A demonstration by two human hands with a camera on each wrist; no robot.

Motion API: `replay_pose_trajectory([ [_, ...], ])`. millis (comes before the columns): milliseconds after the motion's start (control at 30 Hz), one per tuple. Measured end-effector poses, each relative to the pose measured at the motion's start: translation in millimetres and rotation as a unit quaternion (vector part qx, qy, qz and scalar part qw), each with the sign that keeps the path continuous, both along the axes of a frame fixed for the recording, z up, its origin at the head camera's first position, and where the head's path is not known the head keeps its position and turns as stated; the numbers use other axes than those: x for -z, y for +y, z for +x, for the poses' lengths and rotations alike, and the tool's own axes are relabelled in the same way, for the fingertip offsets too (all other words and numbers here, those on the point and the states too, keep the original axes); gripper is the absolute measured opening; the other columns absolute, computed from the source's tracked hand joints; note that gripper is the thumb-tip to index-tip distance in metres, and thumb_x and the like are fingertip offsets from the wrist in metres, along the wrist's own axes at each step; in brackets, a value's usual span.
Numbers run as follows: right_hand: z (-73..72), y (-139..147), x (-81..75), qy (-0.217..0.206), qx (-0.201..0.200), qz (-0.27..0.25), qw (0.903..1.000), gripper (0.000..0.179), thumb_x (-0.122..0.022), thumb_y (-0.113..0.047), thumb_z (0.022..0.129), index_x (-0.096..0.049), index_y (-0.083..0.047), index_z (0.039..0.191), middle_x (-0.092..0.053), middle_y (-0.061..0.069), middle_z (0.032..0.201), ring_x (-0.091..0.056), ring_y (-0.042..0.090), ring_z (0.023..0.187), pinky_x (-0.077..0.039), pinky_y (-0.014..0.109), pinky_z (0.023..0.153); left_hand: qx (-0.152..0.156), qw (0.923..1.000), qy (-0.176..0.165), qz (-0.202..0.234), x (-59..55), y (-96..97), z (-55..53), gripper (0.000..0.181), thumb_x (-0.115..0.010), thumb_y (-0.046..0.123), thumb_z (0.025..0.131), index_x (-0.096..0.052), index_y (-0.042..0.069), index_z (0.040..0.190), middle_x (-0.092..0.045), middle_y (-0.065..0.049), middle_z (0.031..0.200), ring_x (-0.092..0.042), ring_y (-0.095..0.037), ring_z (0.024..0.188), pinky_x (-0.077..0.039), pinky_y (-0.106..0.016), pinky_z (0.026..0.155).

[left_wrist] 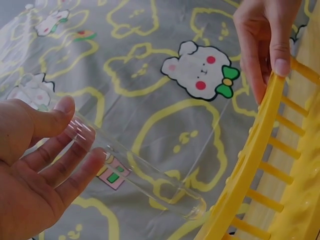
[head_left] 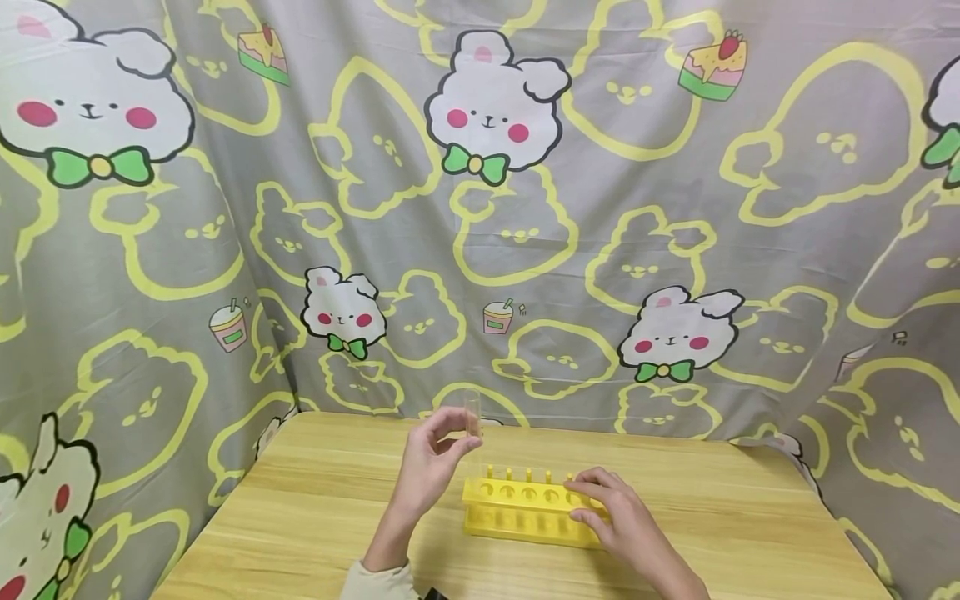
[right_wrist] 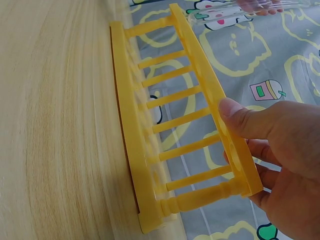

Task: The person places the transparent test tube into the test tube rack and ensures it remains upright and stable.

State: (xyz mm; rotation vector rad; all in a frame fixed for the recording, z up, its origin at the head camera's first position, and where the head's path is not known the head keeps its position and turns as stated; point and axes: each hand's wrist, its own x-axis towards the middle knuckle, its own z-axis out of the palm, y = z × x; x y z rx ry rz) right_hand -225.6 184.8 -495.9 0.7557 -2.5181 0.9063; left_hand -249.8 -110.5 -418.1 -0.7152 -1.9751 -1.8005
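My left hand [head_left: 429, 462] pinches a clear test tube [head_left: 472, 410] between thumb and fingers. In the head view the tube stands upright over the left end of a yellow test tube rack [head_left: 528, 497]. Its rounded bottom end is close to the rack's top plate in the left wrist view, where the tube [left_wrist: 155, 172] looks slanted. Whether the tip touches the rack I cannot tell. My right hand [head_left: 628, 521] grips the top plate near the right end, thumb on the near edge and fingers over the far side, as the right wrist view shows.
The rack rests on a wood-grain table [head_left: 337, 467], with a row of short pegs along its back. A grey curtain [head_left: 420, 242] printed with cartoon animals hangs behind the table and at both sides.
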Motion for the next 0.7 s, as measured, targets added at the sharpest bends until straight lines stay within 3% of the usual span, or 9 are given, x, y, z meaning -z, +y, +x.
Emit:
replay_pose_trajectory([
  [333,-0.6,0,0.9,-0.003,-0.004,-0.003,1.0,0.036,-0.081,-0.01,0.085,-0.075,-0.007,0.121,-0.065,-0.005,0.115,-0.061,0.015,0.102,-0.058,0.034,0.082,0.011,0.9999,0.004,0.003,1.3,7.4,0.1,0.017,-0.075,0.0,0.091,-0.069,0.005,0.106,-0.068,-0.015,0.098,-0.069,-0.022,0.097,-0.061,-0.032,0.078],
  [700,0.3,0,-1.4,-0.011,-0.004,-0.003,0.9999,0.036,-0.081,-0.009,0.086,-0.075,-0.007,0.121,-0.065,-0.003,0.116,-0.061,0.017,0.102,-0.058,0.032,0.081,0.016,0.9998,-0.008,0.013,1.8,17.0,-1.1,0.019,-0.076,-0.003,0.09,-0.069,0.003,0.107,-0.069,-0.018,0.099,-0.069,-0.025,0.097,-0.061,-0.033,0.078],
])
